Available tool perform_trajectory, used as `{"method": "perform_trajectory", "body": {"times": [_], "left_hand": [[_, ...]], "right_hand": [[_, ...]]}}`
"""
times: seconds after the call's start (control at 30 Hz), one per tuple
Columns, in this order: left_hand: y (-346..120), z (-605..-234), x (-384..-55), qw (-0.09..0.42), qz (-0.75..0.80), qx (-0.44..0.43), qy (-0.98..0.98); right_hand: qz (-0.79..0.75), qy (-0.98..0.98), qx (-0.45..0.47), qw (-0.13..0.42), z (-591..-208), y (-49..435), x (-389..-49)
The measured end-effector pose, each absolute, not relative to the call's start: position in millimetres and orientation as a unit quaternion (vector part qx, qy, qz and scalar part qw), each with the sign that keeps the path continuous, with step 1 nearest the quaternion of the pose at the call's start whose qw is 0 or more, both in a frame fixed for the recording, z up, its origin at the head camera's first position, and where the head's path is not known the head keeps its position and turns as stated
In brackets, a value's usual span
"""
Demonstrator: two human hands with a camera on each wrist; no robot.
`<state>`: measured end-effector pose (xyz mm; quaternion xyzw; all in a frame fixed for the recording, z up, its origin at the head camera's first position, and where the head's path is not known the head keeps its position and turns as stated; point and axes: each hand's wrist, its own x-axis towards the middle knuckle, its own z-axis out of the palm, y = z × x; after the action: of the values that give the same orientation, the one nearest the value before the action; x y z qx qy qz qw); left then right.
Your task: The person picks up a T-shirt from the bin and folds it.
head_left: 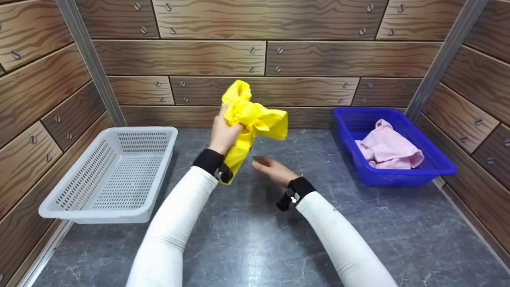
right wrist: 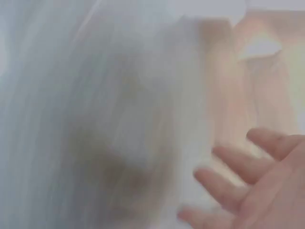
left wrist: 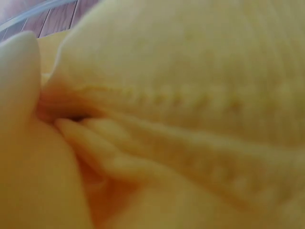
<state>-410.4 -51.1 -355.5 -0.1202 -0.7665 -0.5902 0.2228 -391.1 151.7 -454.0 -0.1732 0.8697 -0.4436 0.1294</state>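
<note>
My left hand [head_left: 224, 131] grips a bunched yellow cloth [head_left: 255, 117] above the middle of the table, and part of the cloth hangs down past the wrist. In the left wrist view the yellow fabric [left wrist: 190, 62], with a stitched seam, fills nearly everything. My right hand [head_left: 275, 170] is held apart from the cloth, lower and to its right, touching nothing. Its fingers [right wrist: 228, 191] are spread and relaxed in the right wrist view, where the background is blurred.
A white perforated basket [head_left: 147, 207] stands on the left of the grey table [head_left: 239, 247]. At the right, a blue basket [head_left: 402, 175] holds a crumpled pink cloth [head_left: 392, 147]. Wood-patterned walls [head_left: 255, 24] enclose the back and sides.
</note>
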Motion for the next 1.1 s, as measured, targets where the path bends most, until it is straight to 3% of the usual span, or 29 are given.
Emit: {"method": "perform_trajectory", "body": {"times": [0.23,0.47,0.6,0.8,1.1], "left_hand": [[-22.7,-375.7,-405.7,0.180,-0.550,-0.147,-0.802],[-11.5,-390.4,-397.9,0.158,-0.539,-0.155,-0.813],[-10.1,-394.0,-397.5,0.166,-0.539,-0.132,-0.815],[-19.4,-395.9,-404.4,0.186,-0.542,-0.057,-0.817],[-57.6,-409.5,-416.1,0.207,-0.481,0.008,-0.852]], "right_hand": [[-0.527,0.823,-0.205,0.056,-443.3,117.4,-383.5],[-0.585,0.798,-0.143,0.014,-464.8,114.4,-389.8],[-0.582,0.806,-0.111,0.002,-471.0,122.2,-393.2],[-0.526,0.844,-0.065,-0.084,-467.7,138.2,-400.1],[-0.580,0.790,0.022,-0.197,-451.1,180.8,-414.5]]}}
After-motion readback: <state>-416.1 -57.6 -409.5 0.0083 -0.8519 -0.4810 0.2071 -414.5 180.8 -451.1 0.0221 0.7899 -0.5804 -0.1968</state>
